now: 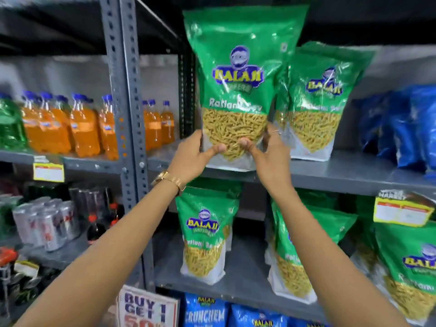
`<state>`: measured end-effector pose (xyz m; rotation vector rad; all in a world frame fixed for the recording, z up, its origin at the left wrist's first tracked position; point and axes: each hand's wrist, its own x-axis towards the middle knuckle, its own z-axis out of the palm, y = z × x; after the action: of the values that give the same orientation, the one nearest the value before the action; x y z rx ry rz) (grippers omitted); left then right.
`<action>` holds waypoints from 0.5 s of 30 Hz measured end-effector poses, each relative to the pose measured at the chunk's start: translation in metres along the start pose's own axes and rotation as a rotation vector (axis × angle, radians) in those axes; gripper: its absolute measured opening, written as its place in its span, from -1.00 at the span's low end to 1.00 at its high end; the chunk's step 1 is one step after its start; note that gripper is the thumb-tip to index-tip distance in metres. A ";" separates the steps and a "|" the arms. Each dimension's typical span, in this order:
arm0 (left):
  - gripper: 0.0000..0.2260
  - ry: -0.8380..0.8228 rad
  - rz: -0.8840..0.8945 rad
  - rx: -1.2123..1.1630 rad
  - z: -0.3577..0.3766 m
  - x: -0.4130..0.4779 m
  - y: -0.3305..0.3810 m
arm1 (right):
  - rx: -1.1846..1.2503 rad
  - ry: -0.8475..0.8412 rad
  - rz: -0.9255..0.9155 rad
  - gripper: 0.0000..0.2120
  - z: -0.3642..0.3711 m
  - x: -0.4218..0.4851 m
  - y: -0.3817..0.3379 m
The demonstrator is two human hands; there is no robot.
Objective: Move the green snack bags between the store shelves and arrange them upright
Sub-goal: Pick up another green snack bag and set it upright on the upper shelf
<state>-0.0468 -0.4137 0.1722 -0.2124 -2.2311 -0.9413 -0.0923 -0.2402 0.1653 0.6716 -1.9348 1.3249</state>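
Note:
A tall green snack bag (238, 74) stands upright at the front left of the upper grey shelf (354, 171). My left hand (193, 156) grips its lower left side and my right hand (269, 152) its lower right, both thumbs pressed on the clear window. A second green bag (318, 102) stands upright just right of it, with another partly hidden behind. On the lower shelf (245, 277) more green bags stand: one at the left (205, 234), one in the middle (299, 253), one at the far right (410, 274).
Blue snack bags (401, 123) fill the right of the upper shelf. A grey slotted upright (127, 114) divides off orange drink bottles (70, 128) and cans (47, 223) on the left rack. Yellow price tags (401, 213) hang on shelf edges. Blue bags (207, 312) sit below.

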 end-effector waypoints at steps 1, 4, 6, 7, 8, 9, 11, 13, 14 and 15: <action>-0.53 -0.010 -0.027 -0.018 0.002 0.007 -0.006 | -0.029 -0.024 0.017 -0.35 0.006 0.008 0.003; -0.60 -0.035 -0.069 0.018 0.007 0.031 -0.022 | -0.099 -0.109 0.070 -0.42 0.022 0.031 0.010; -0.64 -0.071 -0.103 0.036 0.008 0.048 -0.031 | -0.147 -0.156 0.105 -0.45 0.033 0.045 0.015; -0.65 -0.099 -0.116 0.031 0.008 0.056 -0.035 | -0.167 -0.179 0.127 -0.45 0.038 0.051 0.016; -0.63 -0.128 -0.127 0.014 0.009 0.065 -0.039 | -0.179 -0.202 0.152 -0.45 0.043 0.058 0.018; -0.60 -0.154 -0.140 -0.007 0.009 0.073 -0.042 | -0.187 -0.225 0.181 -0.45 0.049 0.065 0.019; -0.58 -0.188 -0.179 -0.024 0.010 0.086 -0.047 | -0.200 -0.263 0.253 -0.44 0.059 0.079 0.020; -0.58 -0.202 -0.228 -0.020 0.013 0.098 -0.053 | -0.206 -0.283 0.319 -0.46 0.068 0.089 0.022; -0.57 -0.202 -0.255 -0.022 0.014 0.103 -0.057 | -0.205 -0.286 0.334 -0.48 0.073 0.093 0.024; -0.56 -0.199 -0.279 -0.027 0.015 0.107 -0.060 | -0.206 -0.287 0.339 -0.48 0.076 0.095 0.025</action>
<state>-0.1584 -0.4590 0.2013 -0.0049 -2.4765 -1.1403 -0.1895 -0.3065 0.2061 0.4645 -2.4646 1.2509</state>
